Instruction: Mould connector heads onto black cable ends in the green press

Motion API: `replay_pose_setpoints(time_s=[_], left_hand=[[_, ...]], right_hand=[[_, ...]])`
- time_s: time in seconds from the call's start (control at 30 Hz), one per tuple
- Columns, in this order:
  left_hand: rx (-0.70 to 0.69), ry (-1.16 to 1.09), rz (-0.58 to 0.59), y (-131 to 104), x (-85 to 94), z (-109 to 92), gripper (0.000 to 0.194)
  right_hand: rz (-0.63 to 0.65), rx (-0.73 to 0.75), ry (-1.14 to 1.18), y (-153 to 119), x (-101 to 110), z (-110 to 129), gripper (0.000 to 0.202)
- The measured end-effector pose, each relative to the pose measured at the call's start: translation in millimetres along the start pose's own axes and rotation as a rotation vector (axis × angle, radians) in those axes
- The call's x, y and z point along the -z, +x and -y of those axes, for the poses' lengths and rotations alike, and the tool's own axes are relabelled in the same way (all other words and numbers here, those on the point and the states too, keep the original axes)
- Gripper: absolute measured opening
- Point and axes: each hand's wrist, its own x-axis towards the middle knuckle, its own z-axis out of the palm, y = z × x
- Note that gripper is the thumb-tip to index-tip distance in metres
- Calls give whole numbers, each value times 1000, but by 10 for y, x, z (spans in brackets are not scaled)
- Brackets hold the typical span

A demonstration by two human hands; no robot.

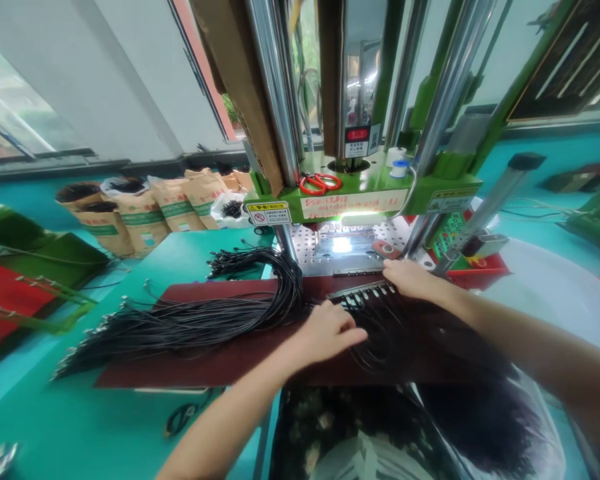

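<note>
A: In the head view, where does the slim metal strip [350,293] lie?

B: On the dark red board [145,373], between the two hands, with a row of thin black leads [375,340] running off it toward the person

A: And the right hand [411,277]?

B: Its fingertips are at the strip's right end, just beside a reddish-brown piece [386,249]; I cannot tell whether they grasp either one

A: The left hand [330,330]?

B: Near the strip's left end, fingers curled, thumb stretched out to the right. The fingers' undersides are hidden, so I cannot tell if anything is pinched there

A: What is that to its left?

B: A thick bundle of black cables [220,323], across the board and onto the green table [105,427], one part bent back in a curve

A: Behind the strip?

B: A perforated metal plate [305,253], brightly lit, under the green press [420,197]; red-handled scissors [325,184] rest on the press, and paper sacks [143,223] stand beyond the table
</note>
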Motion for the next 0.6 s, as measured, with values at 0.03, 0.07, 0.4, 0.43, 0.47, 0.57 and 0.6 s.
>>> replay_pose_setpoints(time_s=[0.03, 0.07, 0.4, 0.43, 0.47, 0.57, 0.6], left_hand=[[-1, 64, -26, 2, -151, -105, 43], [4, 107, -50, -2, -279, -187, 46], [-90, 93, 16, 66, -581, -461, 62], [-71, 62, 28, 126, -565, -447, 63], [-32, 22, 42, 200, -543, -425, 64], [156, -159, 79, 495, -446, -337, 67], [211, -253, 79, 608, -411, -311, 66]], right_hand=[[19, -13, 12, -6, 31, -11, 20], [41, -24, 32, -18, 63, -24, 21], [118, -173, 254, -51, 346, -185, 24], [86, -216, 253, -11, 387, -224, 26], [54, -254, 258, 34, 432, -267, 27], [-30, -331, 298, 196, 552, -407, 26], [-54, -352, 314, 259, 575, -451, 27]])
